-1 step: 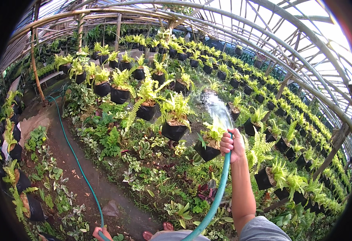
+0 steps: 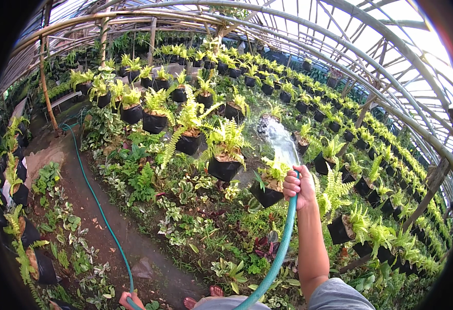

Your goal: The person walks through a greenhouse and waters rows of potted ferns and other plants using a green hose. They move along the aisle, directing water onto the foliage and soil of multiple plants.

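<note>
My right hand is wrapped round the end of a green garden hose, thumb up near its mouth. A stream of water shoots forward from it onto a black-bagged fern farther off. Just left of that hand is another fern in a black grow bag. Low at the left, my left hand grips a lower length of the same hose, which loops past my body between the hands. Another fern in a black bag stands ahead, left of the stream.
Rows of bagged ferns run along the right and far side. The hose's tail lies along a dirt path at left. Low leafy plants cover the ground. Bamboo posts and roof arches frame the space.
The water's splash at the far fern has shifted slightly in shape. Both hands and the hose hold the same positions.
</note>
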The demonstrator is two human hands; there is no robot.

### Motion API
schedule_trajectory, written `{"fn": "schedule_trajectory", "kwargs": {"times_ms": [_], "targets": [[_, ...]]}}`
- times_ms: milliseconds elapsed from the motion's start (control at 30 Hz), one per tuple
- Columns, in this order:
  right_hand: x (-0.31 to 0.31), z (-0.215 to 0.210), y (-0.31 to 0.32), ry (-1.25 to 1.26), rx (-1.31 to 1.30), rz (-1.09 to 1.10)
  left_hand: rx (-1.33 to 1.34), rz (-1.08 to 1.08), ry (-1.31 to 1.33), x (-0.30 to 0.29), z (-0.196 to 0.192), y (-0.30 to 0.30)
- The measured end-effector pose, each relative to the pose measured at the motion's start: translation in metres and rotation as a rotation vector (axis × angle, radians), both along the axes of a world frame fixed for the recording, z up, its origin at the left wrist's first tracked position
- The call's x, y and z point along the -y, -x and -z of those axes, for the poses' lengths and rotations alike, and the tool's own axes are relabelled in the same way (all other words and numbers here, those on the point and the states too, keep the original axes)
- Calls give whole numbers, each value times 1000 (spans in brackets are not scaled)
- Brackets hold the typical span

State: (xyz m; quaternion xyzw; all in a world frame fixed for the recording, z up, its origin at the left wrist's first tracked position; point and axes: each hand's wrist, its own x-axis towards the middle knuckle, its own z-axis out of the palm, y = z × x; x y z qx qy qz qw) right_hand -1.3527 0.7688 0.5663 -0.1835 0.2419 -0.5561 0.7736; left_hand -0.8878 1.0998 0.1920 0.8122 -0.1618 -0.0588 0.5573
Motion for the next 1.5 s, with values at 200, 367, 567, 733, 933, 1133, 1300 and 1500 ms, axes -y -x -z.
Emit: {"fn": "schedule_trajectory", "kwargs": {"times_ms": [200,367,567,733,933,1133,1300,1500], "targets": [[-2,-2,2,0,-14,15,10,10,-27,-1,-9,6],[-3,-1,3,8,-33,21,14,7,42,-2,-5,7],[-5,-1,4,11,-32,17,52,24,-29,-7,3,3],[-6,-1,3,0,-31,25,20,14,-100,-10,8,-1],[-7,0,1,2,-16,17,33,20,-26,-11,10,-2],[-7,1,0,1,-13,24,38,24,-48,-12,6,-4],[-6,2,0,-3,25,9,-8,-6,-55,-9,-5,2],[-5,3,2,13,-1,12,39,9,-73,-10,-1,-1]]}}
